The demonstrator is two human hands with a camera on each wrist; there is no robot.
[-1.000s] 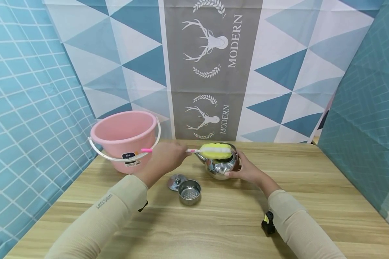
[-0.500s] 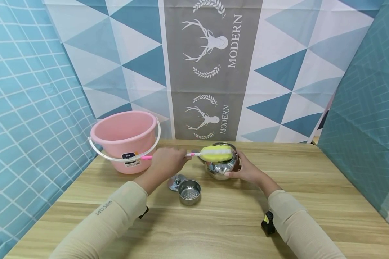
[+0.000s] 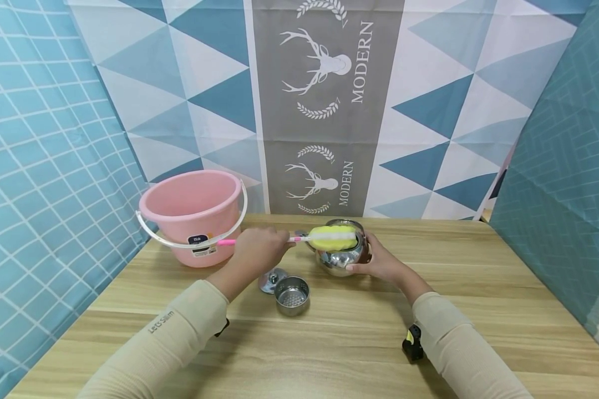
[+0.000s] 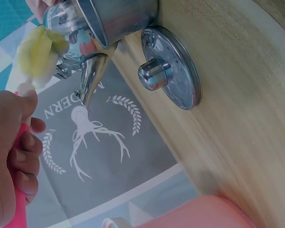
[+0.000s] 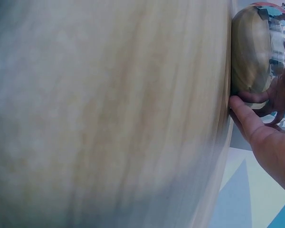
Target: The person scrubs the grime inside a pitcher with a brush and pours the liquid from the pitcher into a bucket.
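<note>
My left hand (image 3: 260,248) grips the pink handle of a cup brush with a yellow and white sponge head (image 3: 333,237). In the head view the sponge head lies sideways across the open mouth of a shiny steel teapot (image 3: 336,265), covering part of it. Fingers curl round the handle in the left wrist view, where the spout (image 4: 92,73) also shows. With its thumb in front, my right hand (image 3: 381,261) holds the right side of the pot. A knobbed steel lid (image 3: 269,282) and a perforated steel strainer cup (image 3: 292,297) sit in front of the pot.
A pink bucket (image 3: 217,224) with a white handle stands at the back left of the wooden table (image 3: 319,354). Behind the table hangs a patterned cloth (image 3: 299,122); blue sheets line both sides.
My left hand and the brush have dropped slightly, with the handle's end moving lower in front of the bucket. The right hand and the teapot stay where they were.
</note>
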